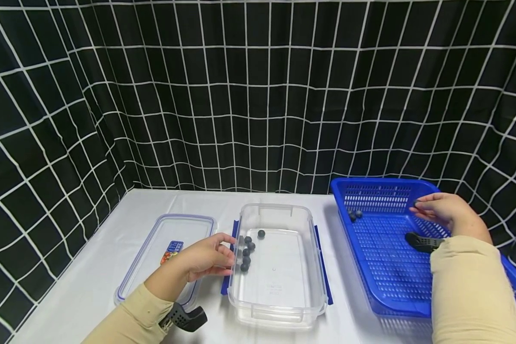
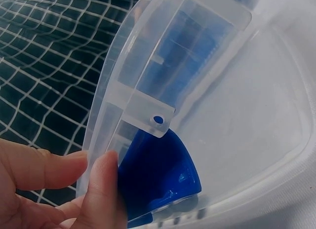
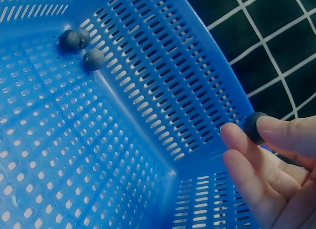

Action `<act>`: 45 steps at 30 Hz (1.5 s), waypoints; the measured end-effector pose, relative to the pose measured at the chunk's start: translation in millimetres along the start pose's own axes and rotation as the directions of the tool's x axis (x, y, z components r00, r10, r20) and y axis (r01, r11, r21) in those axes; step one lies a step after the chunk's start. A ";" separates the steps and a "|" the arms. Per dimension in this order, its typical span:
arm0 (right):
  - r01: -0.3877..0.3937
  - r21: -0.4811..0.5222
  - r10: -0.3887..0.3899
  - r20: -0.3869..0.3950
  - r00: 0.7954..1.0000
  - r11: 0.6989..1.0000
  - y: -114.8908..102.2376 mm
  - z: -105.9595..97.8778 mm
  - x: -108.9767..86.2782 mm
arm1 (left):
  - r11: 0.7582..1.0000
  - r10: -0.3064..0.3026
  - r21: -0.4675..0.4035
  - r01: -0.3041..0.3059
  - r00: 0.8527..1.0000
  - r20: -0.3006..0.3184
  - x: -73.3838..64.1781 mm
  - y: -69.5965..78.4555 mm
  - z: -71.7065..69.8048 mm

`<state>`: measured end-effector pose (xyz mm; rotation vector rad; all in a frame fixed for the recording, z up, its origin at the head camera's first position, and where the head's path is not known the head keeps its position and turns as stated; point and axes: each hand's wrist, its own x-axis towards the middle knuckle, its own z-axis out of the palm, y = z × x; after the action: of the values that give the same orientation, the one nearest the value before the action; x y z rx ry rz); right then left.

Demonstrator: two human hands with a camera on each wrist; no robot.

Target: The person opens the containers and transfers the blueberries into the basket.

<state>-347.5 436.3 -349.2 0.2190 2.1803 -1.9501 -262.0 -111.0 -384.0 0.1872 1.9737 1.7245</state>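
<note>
Right hand (image 1: 451,210): thumb and fingertips pinch one blueberry (image 3: 254,128) just inside the far right part of the blue basket (image 1: 382,258), up near rim height, well clear of the basket floor. Other fingers loosely bent, holding nothing else. Three loose blueberries (image 3: 94,59) in the basket, bunched in its far left corner, on the floor against the walls. Left hand (image 1: 208,255) is at the left long wall of the clear plastic container (image 1: 279,272); fingers bent, tips touching the wall right beside the left blue latch (image 2: 158,174). Can't tell if they actually clamp the wall or only rest on it. Container sits mid-counter, uncovered, both side latches swung outward, right blue latch (image 1: 324,267) included. At least six berries inside: most in a rough line along the left wall, next to the left fingers, and one (image 1: 261,233) a bit apart toward the far end. Clear lid (image 1: 144,270) with blue seal lies flat left of the container, printed sticker (image 1: 172,248) on it, partly behind the left forearm. Counter (image 1: 150,200) is white; black curtain (image 1: 258,119) with white grid behind. Beige sleeves (image 1: 473,286), black mount (image 1: 423,242) at the right wrist.
</note>
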 end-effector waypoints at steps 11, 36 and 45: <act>-0.025 -0.048 0.023 -0.056 0.998 0.999 1.6 -2.3 -0.8 | 1.000 -0.002 -0.007 0.002 1.000 0.001 -1.7 1.8 0.1; 0.201 -0.091 -0.209 -0.083 0.974 0.975 -32.3 21.0 -6.2 | 1.000 0.007 -0.011 -0.007 1.000 0.012 -0.1 1.5 0.2; 0.277 -0.298 -0.310 -0.069 0.948 0.914 -56.5 57.7 -3.8 | 1.000 0.007 -0.013 -0.007 1.000 0.011 -0.3 0.2 0.4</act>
<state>-354.6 372.6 -299.9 -0.0492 2.6710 -1.7631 -261.6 -110.7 -383.7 0.1989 1.9556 1.7362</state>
